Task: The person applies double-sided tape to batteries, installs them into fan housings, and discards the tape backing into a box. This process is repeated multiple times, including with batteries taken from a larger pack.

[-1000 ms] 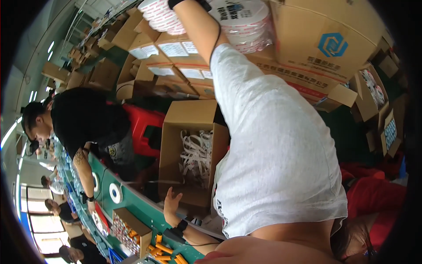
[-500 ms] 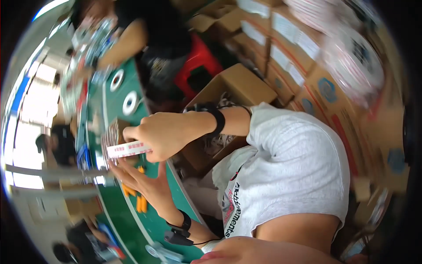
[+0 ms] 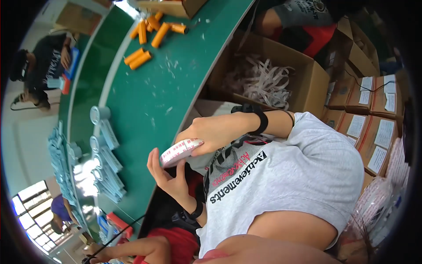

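Note:
A white tape roll (image 3: 180,152) with red printed marks is tilted between my two hands, close to my shirt front at the table edge. My right hand (image 3: 211,132), with a dark band at its wrist, is closed on one side of the roll. On the roll's other end, my left hand (image 3: 171,178) has its thumb on one side and its outstretched fingers on the other, apparently touching it. The inner side of the roll is hidden from view.
Orange cylinders (image 3: 160,36) lie on the green table (image 3: 162,79) among small scraps. Pale-blue handheld devices (image 3: 107,174) line its far side. An open carton (image 3: 307,81) holds white strips beside the table. Another person's arm (image 3: 149,251) reaches in nearby. Stacked cartons (image 3: 360,127) stand behind.
My view has swung along the table. The tape roll and both hands have come off the tabletop area to the table edge near my body; my left fingers now flank the roll's end.

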Available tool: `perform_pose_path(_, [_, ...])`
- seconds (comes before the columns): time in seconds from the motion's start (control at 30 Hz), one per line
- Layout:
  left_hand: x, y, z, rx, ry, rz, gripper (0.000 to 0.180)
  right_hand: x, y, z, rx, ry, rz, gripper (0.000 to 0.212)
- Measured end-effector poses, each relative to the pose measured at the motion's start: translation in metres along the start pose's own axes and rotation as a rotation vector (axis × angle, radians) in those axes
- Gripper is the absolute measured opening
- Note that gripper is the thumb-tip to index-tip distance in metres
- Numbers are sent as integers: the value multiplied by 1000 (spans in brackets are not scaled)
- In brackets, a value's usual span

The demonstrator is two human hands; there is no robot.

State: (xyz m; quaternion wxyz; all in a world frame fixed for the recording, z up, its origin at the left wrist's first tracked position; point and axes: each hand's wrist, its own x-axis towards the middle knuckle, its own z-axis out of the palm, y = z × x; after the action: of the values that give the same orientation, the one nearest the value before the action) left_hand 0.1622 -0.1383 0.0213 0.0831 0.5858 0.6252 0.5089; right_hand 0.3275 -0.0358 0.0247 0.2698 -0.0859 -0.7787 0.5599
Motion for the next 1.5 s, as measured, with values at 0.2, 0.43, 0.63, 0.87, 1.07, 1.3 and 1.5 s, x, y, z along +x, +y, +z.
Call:
perform_pose_path(0.2, [-25,-12,-9,108,-216,77,28,-17,26,31,-271,-176,362,14])
perform_pose_path(0.43, [-20,-22,-7,12,-408,93,24,-18,27,42,-314,-215,406,15])
perform_pose_path(0.63, [-17,-30,-8,12,-522,12,23,-21,37,50,-341,-222,412,14])
perform_pose_path(0.87, [-15,-28,-5,92,-563,-23,16,-21,46,52,-352,-157,402,15])
perform_pose_path(1.07, [-24,-28,-7,80,-540,-13,10,-14,53,57,-387,-183,366,16])
perform_pose_path(1.3, [-14,-31,1,67,-607,-70,7,-13,59,52,-303,-195,414,15])
perform_pose_path(1.5, [-14,-29,12,-21,-636,-284,4,-16,68,45,-305,-139,414,18])
